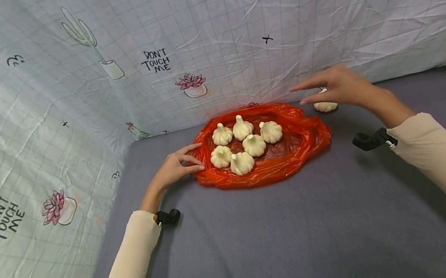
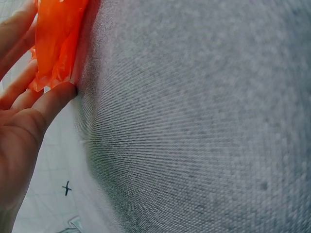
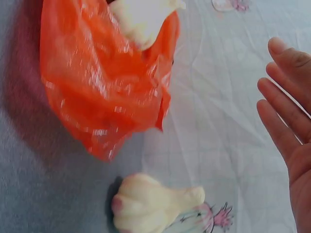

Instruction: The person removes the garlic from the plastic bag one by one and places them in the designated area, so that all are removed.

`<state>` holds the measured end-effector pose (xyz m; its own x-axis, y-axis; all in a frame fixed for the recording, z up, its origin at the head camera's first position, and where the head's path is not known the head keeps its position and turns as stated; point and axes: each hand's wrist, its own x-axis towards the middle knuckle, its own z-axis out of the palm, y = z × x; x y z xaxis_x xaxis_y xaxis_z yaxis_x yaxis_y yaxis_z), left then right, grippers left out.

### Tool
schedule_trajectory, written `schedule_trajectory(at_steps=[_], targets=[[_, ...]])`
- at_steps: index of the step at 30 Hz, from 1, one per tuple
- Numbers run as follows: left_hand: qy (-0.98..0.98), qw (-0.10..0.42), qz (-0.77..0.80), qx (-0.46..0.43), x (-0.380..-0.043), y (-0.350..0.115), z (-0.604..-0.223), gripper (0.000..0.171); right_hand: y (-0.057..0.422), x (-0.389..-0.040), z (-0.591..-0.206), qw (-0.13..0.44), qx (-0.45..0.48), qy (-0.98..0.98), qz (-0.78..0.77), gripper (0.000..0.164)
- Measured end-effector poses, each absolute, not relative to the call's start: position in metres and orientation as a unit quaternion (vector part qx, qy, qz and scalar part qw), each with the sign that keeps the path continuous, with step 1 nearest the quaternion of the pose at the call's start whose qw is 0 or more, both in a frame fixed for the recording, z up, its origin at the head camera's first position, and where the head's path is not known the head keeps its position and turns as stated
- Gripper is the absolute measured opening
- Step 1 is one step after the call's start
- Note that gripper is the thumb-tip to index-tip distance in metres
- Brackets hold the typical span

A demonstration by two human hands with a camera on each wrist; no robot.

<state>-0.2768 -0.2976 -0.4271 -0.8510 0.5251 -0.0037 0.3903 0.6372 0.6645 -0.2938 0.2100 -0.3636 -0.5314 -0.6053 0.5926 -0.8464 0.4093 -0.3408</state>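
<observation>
Six garlic bulbs point(image 1: 254, 145) are gathered in the red bag point(image 1: 252, 181) on the counter point(image 1: 266, 240); by appearance, only one loose bulb point(image 1: 326, 106) is left, outside the bag's right end. The bag's edge is touched by the left hand point(image 1: 174, 167), its fingers loosely spread, no firm grip being shown. Nothing is held by the right hand point(image 1: 340, 84), its fingers extended, thumb parted, near the loose bulb.
</observation>
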Motion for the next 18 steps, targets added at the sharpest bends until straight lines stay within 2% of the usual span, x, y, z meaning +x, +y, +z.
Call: schedule_trajectory(at_steps=[4, 10, 14, 18], targets=[[0.896, 0.115, 0.339, 0.262, -0.275, -0.297, -0.424, 0.01, 0.201, -0.292, -0.361, 0.195, 0.476, -0.796, 0.319, 0.037], [0.882, 0.141, 0.344, 0.291, -0.276, -0.296, -0.421, 0.018, 0.192, -0.289, -0.361, 0.181, 0.496, -0.789, 0.314, 0.039], [0.871, 0.147, 0.36, 0.301, -0.277, -0.296, -0.421, 0.01, 0.188, -0.287, -0.361, 0.167, 0.484, -0.803, 0.305, 0.048], [0.855, 0.151, 0.395, 0.3, -0.276, -0.298, -0.423, 0.005, 0.184, -0.286, -0.362, 0.164, 0.488, -0.801, 0.304, 0.049]])
